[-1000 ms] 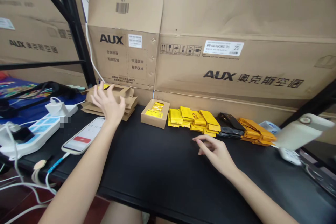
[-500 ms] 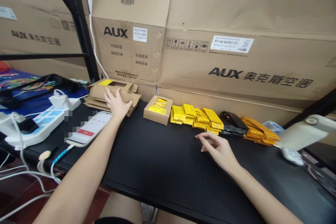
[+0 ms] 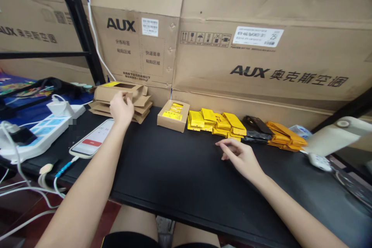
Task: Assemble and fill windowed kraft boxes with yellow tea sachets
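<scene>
My left hand [image 3: 120, 109] is at the stack of folded brown cardboard boxes [image 3: 138, 100] at the back left. Its fingers are bent round the front edge of the upper box, which has a dark window opening and a yellow label; the fingertips are partly hidden. My right hand [image 3: 240, 157] hangs low over the black table, fingers loosely curled and apart, with nothing in it. Just behind it lie yellow packets [image 3: 216, 122] in overlapping piles. Left of those packets sits a small windowed cardboard box [image 3: 173, 115] with yellow packets inside.
Black packets [image 3: 257, 130] and orange packets [image 3: 285, 135] continue the row rightward. A phone [image 3: 93, 139] and a white power strip [image 3: 48, 130] with cables lie at left. At right is a pale bottle-like object [image 3: 334, 137]. Large cardboard panels [image 3: 261, 52] stand behind the black table [image 3: 174, 170].
My left hand has gone from spread fingers against the box stack to fingers bent round the upper box's edge. My right hand stays over the table. The view has tilted slightly down.
</scene>
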A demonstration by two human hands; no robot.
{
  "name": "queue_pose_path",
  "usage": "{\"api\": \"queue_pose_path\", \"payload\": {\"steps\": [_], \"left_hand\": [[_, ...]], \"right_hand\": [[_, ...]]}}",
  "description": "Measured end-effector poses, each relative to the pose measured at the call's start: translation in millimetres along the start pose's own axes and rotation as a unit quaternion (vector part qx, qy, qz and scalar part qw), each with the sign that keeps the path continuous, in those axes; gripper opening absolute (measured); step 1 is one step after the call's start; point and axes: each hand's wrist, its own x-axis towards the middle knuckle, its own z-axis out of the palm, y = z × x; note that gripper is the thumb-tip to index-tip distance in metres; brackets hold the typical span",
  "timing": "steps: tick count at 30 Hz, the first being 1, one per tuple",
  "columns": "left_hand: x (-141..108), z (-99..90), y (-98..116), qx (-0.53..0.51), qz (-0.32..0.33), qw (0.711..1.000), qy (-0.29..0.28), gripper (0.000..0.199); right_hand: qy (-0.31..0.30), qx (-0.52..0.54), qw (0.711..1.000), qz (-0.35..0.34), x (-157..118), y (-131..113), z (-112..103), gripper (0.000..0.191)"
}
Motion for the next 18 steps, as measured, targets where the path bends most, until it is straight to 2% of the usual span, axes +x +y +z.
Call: {"api": "queue_pose_path", "payload": {"steps": [3,5,9,11,13,15,17,18], "left_hand": [[2.7,-5.3,2.6,-0.044,-0.005,0.999,-0.02,0.025],[1.6,-9.0,10.5,-0.083,0.016,0.996,0.008,0.022],[-15.2,-17.5,44.2,-0.174,0.106,0.973,0.106,0.015],[-32.9,-22.2,65.5,-0.216,0.158,0.958,0.106,0.009],[-55.9,-27.4,85.3,-0.277,0.191,0.939,0.074,0.004],[-81.3,-33.9,100.5,-0.357,0.201,0.912,0.015,0.009],[-105.7,-41.6,110.3,-0.434,0.202,0.875,-0.073,0.014],[-116.5,-45.5,113.2,-0.459,0.203,0.855,-0.129,0.013]], "right_hand": [[-0.002,-0.007,1.0,0.0,-0.8,-1.8,-0.6,0.035],[0.0,-0.005,1.0,0.0,-0.8,-1.4,-0.9,0.035],[0.018,0.045,0.999,0.015,2.1,3.5,0.1,0.034],[0.029,0.105,0.993,0.046,5.3,5.0,0.2,0.035],[0.022,0.185,0.978,0.091,8.8,3.3,-1.6,0.037],[-0.017,0.269,0.954,0.132,11.0,-2.2,-5.5,0.039],[-0.08,0.332,0.927,0.155,11.0,-10.0,-10.7,0.052],[-0.09,0.331,0.927,0.152,10.1,-13.8,-13.5,0.06]]}}
